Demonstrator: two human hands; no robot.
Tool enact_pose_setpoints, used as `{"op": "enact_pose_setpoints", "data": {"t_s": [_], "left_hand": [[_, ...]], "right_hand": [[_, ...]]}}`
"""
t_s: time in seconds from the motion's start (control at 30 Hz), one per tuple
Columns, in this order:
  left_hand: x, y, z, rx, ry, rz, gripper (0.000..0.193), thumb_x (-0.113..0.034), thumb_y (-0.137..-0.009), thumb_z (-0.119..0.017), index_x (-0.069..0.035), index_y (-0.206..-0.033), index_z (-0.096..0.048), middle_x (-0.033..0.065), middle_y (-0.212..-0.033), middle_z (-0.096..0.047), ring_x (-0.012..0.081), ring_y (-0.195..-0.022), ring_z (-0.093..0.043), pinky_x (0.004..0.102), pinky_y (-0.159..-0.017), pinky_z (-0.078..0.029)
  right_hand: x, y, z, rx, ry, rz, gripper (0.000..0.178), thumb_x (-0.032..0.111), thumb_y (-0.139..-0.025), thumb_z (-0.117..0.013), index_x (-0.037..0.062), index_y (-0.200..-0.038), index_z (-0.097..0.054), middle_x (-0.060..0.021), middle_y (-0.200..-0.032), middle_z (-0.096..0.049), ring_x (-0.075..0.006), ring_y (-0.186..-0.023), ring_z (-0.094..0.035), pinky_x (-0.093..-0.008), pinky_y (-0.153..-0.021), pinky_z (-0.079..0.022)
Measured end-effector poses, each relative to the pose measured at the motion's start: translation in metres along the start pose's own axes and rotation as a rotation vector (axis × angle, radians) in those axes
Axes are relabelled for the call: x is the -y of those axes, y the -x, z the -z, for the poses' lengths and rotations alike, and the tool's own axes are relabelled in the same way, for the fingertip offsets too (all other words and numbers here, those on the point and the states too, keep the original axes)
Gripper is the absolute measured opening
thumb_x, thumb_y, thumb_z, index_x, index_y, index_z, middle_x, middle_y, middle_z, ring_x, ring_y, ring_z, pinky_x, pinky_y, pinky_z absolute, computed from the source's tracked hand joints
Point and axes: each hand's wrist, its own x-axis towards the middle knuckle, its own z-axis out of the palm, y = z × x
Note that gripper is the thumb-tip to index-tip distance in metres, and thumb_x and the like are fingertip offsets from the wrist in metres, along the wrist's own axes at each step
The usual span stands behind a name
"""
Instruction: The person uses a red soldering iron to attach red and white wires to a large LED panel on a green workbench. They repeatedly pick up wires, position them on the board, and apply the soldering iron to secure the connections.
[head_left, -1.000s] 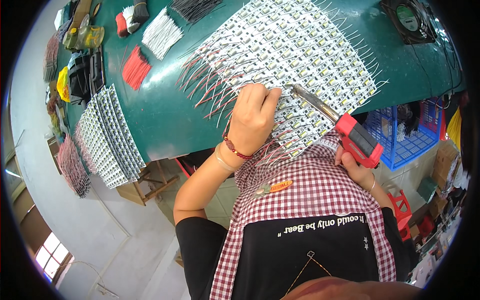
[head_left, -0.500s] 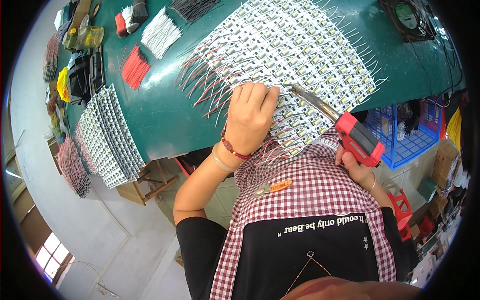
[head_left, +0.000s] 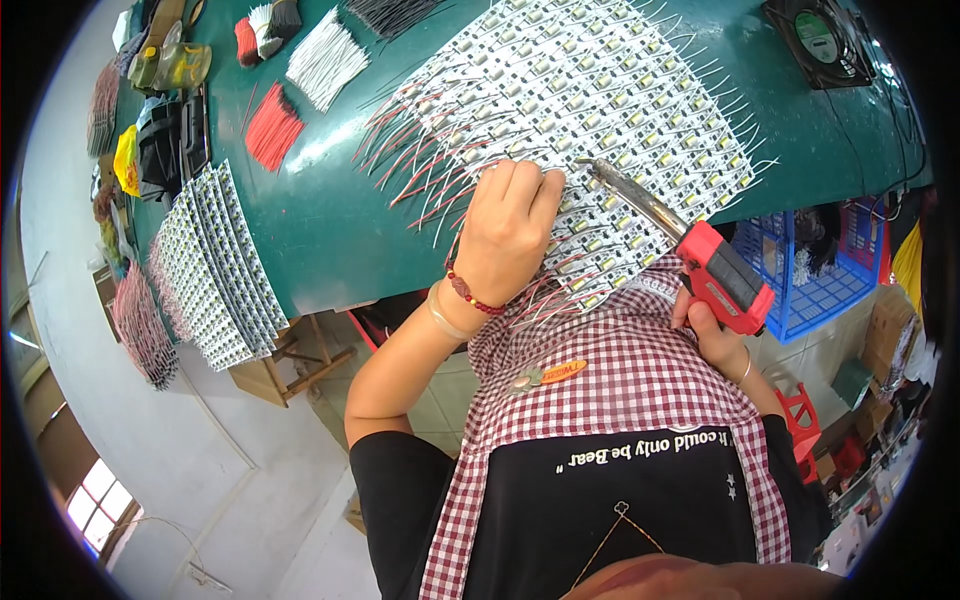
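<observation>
A large panel of white circuit boards (head_left: pixel 600 110) with small yellowish parts lies on the table in front of me, its near corner reaching over the table's edge towards my apron. Thin red and white wires (head_left: pixel 425 185) fringe its left side. Over that side, my left hand (head_left: pixel 510 230) is closed, fingertips pinched down at the boards; whatever they hold is hidden. Lower right, my right hand (head_left: pixel 712 335) grips a red and black soldering iron (head_left: pixel 725 278). Its metal barrel points up and left across the panel, the tip just right of my left fingers.
Bundles of red wires (head_left: pixel 273 128) and white wires (head_left: pixel 328 60) lie on the green table (head_left: pixel 320 210). Stacked board panels (head_left: pixel 215 270) overhang its left end. A black fan (head_left: pixel 818 42) stands far right, above a blue plastic crate (head_left: pixel 825 285) beneath the table edge.
The soldering iron's tip has shifted slightly up and right, a little farther from my left fingertips. My left hand stays at nearly the same spot, still pinched.
</observation>
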Motion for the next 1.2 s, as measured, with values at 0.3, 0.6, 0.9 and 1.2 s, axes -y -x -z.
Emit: {"op": "enact_pose_setpoints", "data": {"t_s": [0.3, 0.6, 0.9, 1.2], "left_hand": [[0.001, -0.006, 0.009, 0.004, -0.173, -0.032, 0.023, -0.002, -0.072, -0.063, -0.002, -0.094, -0.067, 0.0036, -0.077, -0.050, 0.0201, -0.074, -0.053, 0.0331, -0.066, -0.039], [-0.011, 0.003, 0.011, -0.133, 0.091, 0.014, 0.037, 0.011, -0.065, -0.063, -0.002, -0.100, -0.068, 0.0061, -0.079, -0.053, 0.0220, -0.070, -0.054, 0.0326, -0.060, -0.044], [-0.013, 0.012, -0.005, -0.035, 0.079, 0.086, 0.035, 0.011, -0.067, -0.062, -0.002, -0.099, -0.067, 0.0071, -0.077, -0.049, 0.0211, -0.068, -0.053, 0.0325, -0.059, -0.045], [-0.016, 0.009, -0.003, -0.040, 0.044, 0.072, 0.031, 0.010, -0.069, -0.062, -0.003, -0.096, -0.068, 0.0061, -0.075, -0.049, 0.0207, -0.065, -0.052, 0.0320, -0.057, -0.044]], "right_hand": [[-0.013, 0.007, 0.003, -0.034, -0.017, 0.037, 0.056, 0.041, -0.098, -0.052, -0.0027, -0.132, -0.041, -0.0072, -0.073, -0.056, -0.0129, -0.063, -0.052, -0.0261, -0.058, -0.043], [-0.012, 0.010, 0.006, -0.013, -0.025, 0.013, 0.053, 0.043, -0.097, -0.052, -0.0030, -0.123, -0.046, -0.0072, -0.073, -0.057, -0.0143, -0.065, -0.053, -0.0273, -0.060, -0.043], [-0.006, 0.014, 0.004, 0.017, -0.005, -0.061, 0.049, 0.046, -0.096, -0.052, -0.0015, -0.086, -0.057, -0.0081, -0.074, -0.057, -0.0155, -0.066, -0.053, -0.0287, -0.062, -0.043], [-0.010, 0.015, 0.007, 0.017, -0.056, -0.019, 0.015, 0.014, -0.093, -0.057, 0.0020, -0.086, -0.060, -0.0039, -0.075, -0.058, -0.0154, -0.070, -0.056, -0.0304, -0.065, -0.045]]}}
